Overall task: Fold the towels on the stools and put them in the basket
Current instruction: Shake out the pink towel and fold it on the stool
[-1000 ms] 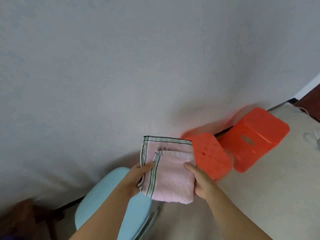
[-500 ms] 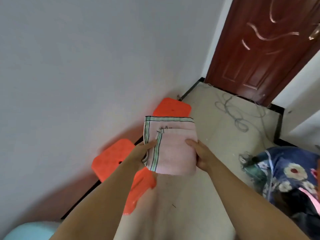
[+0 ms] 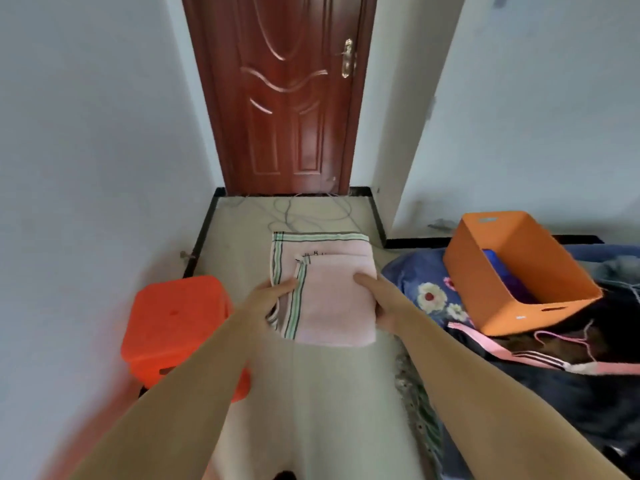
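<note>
A folded pink towel [image 3: 329,289] with green striped edges is held flat in front of me, above the floor. My left hand [image 3: 270,299] grips its left edge, thumb on top. My right hand [image 3: 377,299] grips its right edge. An orange basket [image 3: 491,271] sits to the right on a bed with dark bedding, open side up, something blue inside it. An orange stool [image 3: 176,323] stands at the lower left against the wall, its top bare.
A dark red door [image 3: 287,95] closes the far end of the narrow floor strip, with loose cables [image 3: 304,209] in front of it. White walls run on both sides. Floral bedding [image 3: 426,296] and a pink strap [image 3: 502,351] lie to the right.
My view has swung to the right, from the stools by the wall towards the door and the basket on the bed. Both hands keep the folded towel in the same hold.
</note>
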A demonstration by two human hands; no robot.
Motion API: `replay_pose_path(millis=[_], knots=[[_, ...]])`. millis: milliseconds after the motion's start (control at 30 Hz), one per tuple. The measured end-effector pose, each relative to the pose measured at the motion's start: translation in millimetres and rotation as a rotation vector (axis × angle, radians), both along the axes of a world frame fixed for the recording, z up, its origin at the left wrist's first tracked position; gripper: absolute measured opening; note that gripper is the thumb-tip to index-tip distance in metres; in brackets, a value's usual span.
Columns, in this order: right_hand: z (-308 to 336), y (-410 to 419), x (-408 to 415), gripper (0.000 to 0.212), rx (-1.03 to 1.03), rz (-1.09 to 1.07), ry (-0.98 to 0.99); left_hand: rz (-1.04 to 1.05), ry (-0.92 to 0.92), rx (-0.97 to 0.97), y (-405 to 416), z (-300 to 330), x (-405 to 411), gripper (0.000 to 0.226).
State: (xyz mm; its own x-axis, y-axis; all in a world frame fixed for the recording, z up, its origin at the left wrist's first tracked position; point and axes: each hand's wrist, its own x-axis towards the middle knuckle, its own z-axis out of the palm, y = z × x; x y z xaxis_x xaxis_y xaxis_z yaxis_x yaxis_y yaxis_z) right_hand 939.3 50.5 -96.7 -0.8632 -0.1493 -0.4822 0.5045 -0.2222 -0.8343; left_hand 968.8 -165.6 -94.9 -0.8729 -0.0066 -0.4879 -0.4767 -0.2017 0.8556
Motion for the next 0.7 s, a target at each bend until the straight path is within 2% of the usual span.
replay_pose_path(millis=[33, 133, 267, 400, 533, 633, 700], knots=[[4, 8, -12, 0.035, -0.006, -0.038, -0.001, -0.019, 0.012, 0.008, 7, 1, -25, 0.022], [10, 41, -40, 0.033, 0.013, -0.172, 0.017, -0.148, 0.028, 0.003, 44, 14, -89, 0.012], [8, 99, -70, 0.014, -0.025, -0.383, 0.03, -0.32, 0.008, 0.055, 109, 17, -160, 0.027], [-8, 162, -103, 0.03, -0.024, -0.531, 0.023, -0.496, -0.015, -0.044, 184, 6, -225, 0.027], [-26, 231, -148, 0.031, -0.029, -0.63, 0.01, -0.605, 0.041, -0.212, 268, -10, -291, 0.022], [-32, 279, -181, 0.036, -0.058, -0.72, -0.055, -0.645, 0.057, -0.254, 330, -11, -335, 0.029], [-26, 308, -203, 0.028, -0.081, -0.766, -0.077, -0.702, 0.083, -0.273, 373, -8, -369, 0.027]])
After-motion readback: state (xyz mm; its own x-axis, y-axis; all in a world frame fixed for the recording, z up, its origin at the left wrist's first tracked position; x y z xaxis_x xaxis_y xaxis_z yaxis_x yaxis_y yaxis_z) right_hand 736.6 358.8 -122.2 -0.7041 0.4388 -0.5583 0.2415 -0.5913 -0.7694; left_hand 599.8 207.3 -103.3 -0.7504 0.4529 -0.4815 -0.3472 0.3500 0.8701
